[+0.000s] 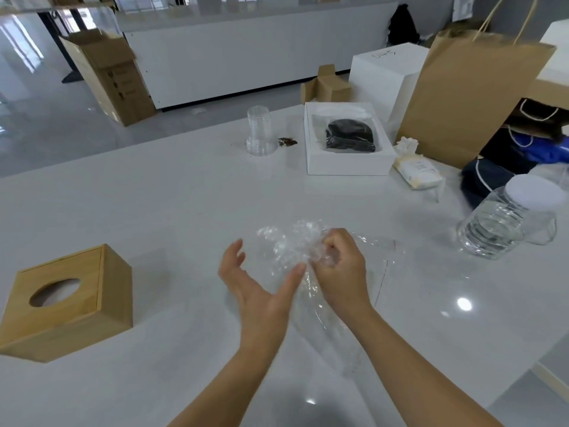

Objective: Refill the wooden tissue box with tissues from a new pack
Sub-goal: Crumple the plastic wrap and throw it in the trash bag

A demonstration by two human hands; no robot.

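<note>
The right hand [335, 266] is curled into a fist round a crumpled clear plastic wrapper [286, 241], bunching it just above the white bench [184, 195]; more of the film trails down beneath the wrist. The left hand [255, 291] is wide, palm turned towards the right one, fingers loosely spread and holding nothing, its thumb tip touching the wrapper. The wooden tissue box [67, 303] stands on the bench well to the left of both hands, oval slot facing up; what lies inside the slot cannot be told. At the far right side of the bench a soft tissue pack [417, 171] lies between an open white box [348, 167] and a brown paper bag [462, 97]. A clear jar with a white lid [498, 223] stands near the right edge, and a stack of clear cups [260, 131] stands upside down at the far side
</note>
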